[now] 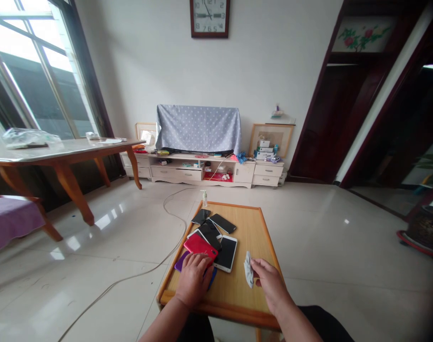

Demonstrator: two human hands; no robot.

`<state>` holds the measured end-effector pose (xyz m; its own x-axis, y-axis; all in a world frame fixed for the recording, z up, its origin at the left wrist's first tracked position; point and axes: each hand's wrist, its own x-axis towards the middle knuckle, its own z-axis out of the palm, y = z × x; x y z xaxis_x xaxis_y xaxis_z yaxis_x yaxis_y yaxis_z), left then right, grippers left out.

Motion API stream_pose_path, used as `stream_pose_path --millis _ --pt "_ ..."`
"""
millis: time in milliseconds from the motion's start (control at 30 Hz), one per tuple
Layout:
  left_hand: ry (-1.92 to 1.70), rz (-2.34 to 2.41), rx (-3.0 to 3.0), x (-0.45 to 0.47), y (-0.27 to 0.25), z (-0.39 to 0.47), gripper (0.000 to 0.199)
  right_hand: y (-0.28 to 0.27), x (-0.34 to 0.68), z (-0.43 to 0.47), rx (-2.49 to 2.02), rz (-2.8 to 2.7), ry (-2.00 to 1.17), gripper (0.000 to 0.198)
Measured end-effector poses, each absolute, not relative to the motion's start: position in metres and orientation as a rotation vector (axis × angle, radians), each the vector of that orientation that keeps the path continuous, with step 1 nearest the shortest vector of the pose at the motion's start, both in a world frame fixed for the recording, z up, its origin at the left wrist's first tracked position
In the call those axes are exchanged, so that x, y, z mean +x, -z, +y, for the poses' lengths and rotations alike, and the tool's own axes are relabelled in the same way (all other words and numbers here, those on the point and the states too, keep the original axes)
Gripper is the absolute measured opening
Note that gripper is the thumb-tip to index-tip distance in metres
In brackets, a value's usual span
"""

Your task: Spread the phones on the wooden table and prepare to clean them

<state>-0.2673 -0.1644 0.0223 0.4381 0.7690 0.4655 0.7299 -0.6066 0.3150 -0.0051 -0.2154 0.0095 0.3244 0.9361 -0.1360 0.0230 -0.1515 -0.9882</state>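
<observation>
Left hand [194, 278] lies open on the red phone [199, 245] near the tabletop's [250, 228] left edge; right hand [269, 281] pinches a wipe [248, 269]. One careless nudge probably slides that loose stack off.

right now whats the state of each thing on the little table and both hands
left hand: flat on the phone pile, over the red phone and a purple one
right hand: pinching a small white cloth
white cloth: crumpled, held upright above the table
red phone: lying on top of the pile
white phone: face up, screen dark
black phones: lying flat, overlapping, screens dark
pump bottle: upright at the table's far edge
</observation>
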Motion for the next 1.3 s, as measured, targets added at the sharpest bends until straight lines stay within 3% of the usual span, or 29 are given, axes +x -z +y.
stream_pose_path --millis 233,533,667,900,1300 --pt "-0.718 1.043 2.682 -0.23 -0.03 -0.197 0.023 -0.005 -0.005 -0.214 -1.363 -0.665 -1.122 0.053" --pt "-0.638 1.138 2.67 -0.214 -0.024 -0.188 0.039 0.001 0.001 -0.22 -1.246 -0.522 -1.212 0.049" --pt "-0.704 1.149 2.622 -0.213 -0.024 -0.188 0.036 -0.004 0.002 -0.219 -1.152 -0.491 -1.266 0.045" --pt "-0.978 0.991 1.835 -0.191 -0.027 -0.191 0.034 -0.024 -0.009 -0.222 -1.032 -0.53 -1.348 0.045" --pt "-1.13 1.057 1.278 -0.17 -0.035 -0.188 0.049 -0.014 0.002 -0.213 -1.191 -0.457 -1.203 0.044"
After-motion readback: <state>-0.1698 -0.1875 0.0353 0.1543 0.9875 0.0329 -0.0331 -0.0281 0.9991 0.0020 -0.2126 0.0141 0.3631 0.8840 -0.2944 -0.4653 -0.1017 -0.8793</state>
